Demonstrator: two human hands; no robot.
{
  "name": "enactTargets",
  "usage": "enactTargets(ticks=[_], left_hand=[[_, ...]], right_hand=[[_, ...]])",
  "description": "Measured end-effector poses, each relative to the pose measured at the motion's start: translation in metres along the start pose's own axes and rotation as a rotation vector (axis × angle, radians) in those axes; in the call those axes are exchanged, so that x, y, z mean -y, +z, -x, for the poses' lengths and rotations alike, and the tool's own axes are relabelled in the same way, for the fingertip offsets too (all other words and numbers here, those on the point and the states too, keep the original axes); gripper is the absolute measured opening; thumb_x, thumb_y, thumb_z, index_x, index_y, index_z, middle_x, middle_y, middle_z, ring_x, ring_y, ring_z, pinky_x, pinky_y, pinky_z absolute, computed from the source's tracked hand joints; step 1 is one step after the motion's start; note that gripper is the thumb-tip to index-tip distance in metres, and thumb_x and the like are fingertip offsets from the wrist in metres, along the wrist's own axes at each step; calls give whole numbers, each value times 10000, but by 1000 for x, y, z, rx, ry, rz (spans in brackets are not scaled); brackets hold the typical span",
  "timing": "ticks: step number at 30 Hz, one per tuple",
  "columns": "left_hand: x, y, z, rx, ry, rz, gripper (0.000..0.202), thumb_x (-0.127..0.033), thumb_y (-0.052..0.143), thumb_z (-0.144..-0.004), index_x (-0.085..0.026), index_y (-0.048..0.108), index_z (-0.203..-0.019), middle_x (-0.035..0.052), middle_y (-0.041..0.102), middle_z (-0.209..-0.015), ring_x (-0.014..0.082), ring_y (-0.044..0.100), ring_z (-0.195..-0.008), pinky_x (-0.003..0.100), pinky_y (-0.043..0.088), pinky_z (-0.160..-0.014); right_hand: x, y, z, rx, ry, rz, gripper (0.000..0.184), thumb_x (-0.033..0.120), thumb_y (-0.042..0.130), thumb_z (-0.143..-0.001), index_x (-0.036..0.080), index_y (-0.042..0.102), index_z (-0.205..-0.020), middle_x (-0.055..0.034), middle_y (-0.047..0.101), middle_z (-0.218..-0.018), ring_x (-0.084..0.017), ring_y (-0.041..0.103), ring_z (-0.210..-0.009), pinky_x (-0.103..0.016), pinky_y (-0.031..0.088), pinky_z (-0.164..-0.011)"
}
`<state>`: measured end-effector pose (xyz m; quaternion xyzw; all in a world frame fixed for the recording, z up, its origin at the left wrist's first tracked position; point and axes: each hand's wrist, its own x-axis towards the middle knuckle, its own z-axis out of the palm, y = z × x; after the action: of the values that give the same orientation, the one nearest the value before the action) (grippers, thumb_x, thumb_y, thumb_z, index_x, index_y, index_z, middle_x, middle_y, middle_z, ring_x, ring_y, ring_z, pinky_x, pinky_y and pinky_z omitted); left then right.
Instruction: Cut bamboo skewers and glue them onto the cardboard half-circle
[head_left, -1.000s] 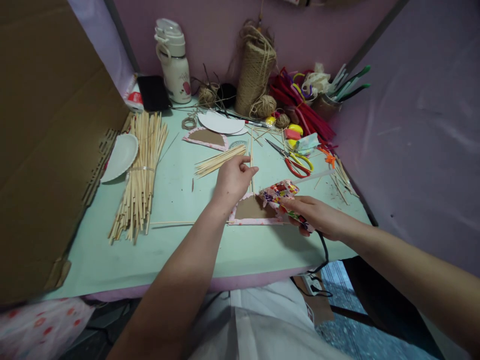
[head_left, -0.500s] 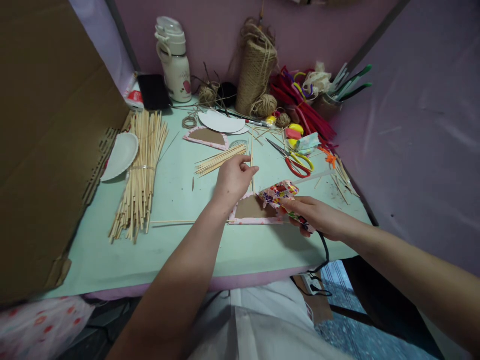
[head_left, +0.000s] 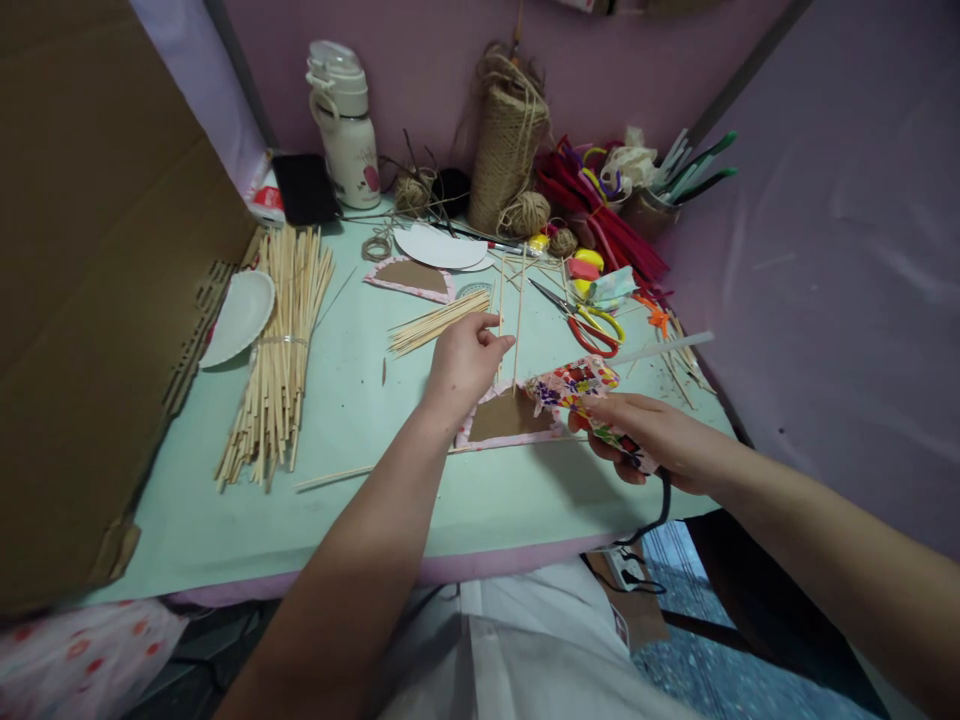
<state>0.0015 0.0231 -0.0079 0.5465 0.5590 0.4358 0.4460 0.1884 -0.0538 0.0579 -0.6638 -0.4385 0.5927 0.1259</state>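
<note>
My left hand (head_left: 466, 362) is closed, with thumb and index finger at a thin bamboo stick (head_left: 501, 290) that runs toward the curved edge of a half-round cardboard piece (head_left: 506, 418) with pink trim. Just right of my thumb, a second bamboo stick (head_left: 520, 310) reaches the same cardboard. My right hand (head_left: 652, 435) grips a glue gun (head_left: 577, 382) covered in a flower pattern, a translucent glue stick (head_left: 667, 348) jutting from its back. The gun's nozzle is close to the cardboard's upper right edge. A longer stick (head_left: 334, 479) lies along its straight edge, partly behind my left forearm.
At left lie a big bundle of sticks (head_left: 277, 350) and a folded paper plate (head_left: 240, 315). Beyond my hands are a skewer pile (head_left: 435, 325), another trimmed half-circle (head_left: 412, 278) and scissors (head_left: 592, 325). A bottle (head_left: 349, 140) and twine roll (head_left: 508, 145) stand behind. The gun's cord (head_left: 664, 505) crosses the table's front edge.
The glue gun has moved right and slightly away from the sticks. The two sticks now stand further apart at the top. The long stick's left end has tipped toward me.
</note>
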Motion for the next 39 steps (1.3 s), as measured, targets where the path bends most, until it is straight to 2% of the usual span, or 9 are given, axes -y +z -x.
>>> enactTargets(ticks=[4, 9, 16, 22, 25, 28, 30, 34, 39], left_hand=[[0, 0, 0, -6, 15, -20, 233, -237, 661, -743, -163, 662, -964, -33, 563, -600, 127, 540, -563, 264, 417, -613], [-5, -3, 1, 16, -23, 3, 27, -211, 610, -773, -189, 594, -775, -20, 583, -622, 122, 554, -542, 249, 416, -556], [-14, -15, 17, 203, -96, 22, 47, -207, 578, -807, -199, 553, -769, 2, 601, -651, 117, 562, -525, 233, 423, -500], [-5, -14, 15, 105, -106, 21, 89, -224, 611, -785, -197, 528, -766, -14, 566, -631, 111, 566, -510, 220, 405, -475], [0, -12, 11, 58, -106, 27, 104, -254, 616, -776, -202, 526, -770, -26, 552, -619, 106, 544, -484, 222, 399, -462], [0, -10, 9, 28, -97, 40, 109, -264, 618, -766, -205, 526, -763, -38, 534, -595, 101, 526, -469, 223, 397, -462], [-1, -8, 10, 28, -92, 63, 112, -259, 621, -761, -203, 523, -758, -45, 524, -583, 94, 519, -463, 217, 392, -466], [-5, -4, 15, 72, -97, 78, 110, -257, 622, -759, -196, 530, -758, -49, 520, -578, 84, 508, -459, 202, 381, -459], [-4, 2, 19, 152, -104, 106, 150, -314, 639, -751, -184, 572, -782, -35, 553, -631, 80, 489, -468, 200, 369, -435]], right_hand=[[-4, 0, 1, -14, 10, -5, 466, 633, 581, -753, 172, 604, -815, 9, 474, -563, -88, 393, -443, -199, 310, -361], [-11, 1, -8, -8, -34, -9, 420, 589, 585, -778, 174, 620, -830, 6, 500, -599, -99, 418, -480, -205, 331, -365], [-13, -3, -1, 2, -41, -47, 431, 602, 582, -777, 176, 626, -824, 26, 479, -567, -89, 399, -430, -216, 296, -361], [-29, -15, 10, 35, -209, -170, 463, 620, 592, -777, 168, 614, -876, 21, 488, -589, -96, 415, -456, -228, 286, -401], [-37, -37, 13, -110, -325, -47, 487, 648, 515, -819, 177, 599, -909, 3, 522, -617, -120, 452, -509, -244, 305, -453], [-48, -72, 10, -420, -428, 284, 474, 639, 456, -851, 185, 590, -870, -4, 525, -617, -146, 479, -576, -270, 369, -563], [-60, -97, 1, -610, -481, 511, 408, 564, 522, -839, 191, 590, -989, -40, 599, -778, -181, 525, -692, -283, 392, -637], [-98, -134, -31, -680, -363, 839, 424, 474, 464, -877, 141, 569, -1118, -103, 627, -872, -222, 540, -731, -310, 399, -652], [-134, -153, -61, -774, -374, 1013, 476, 401, 445, -892, 81, 550, -1228, -198, 624, -1008, -301, 583, -890, -392, 451, -769]])
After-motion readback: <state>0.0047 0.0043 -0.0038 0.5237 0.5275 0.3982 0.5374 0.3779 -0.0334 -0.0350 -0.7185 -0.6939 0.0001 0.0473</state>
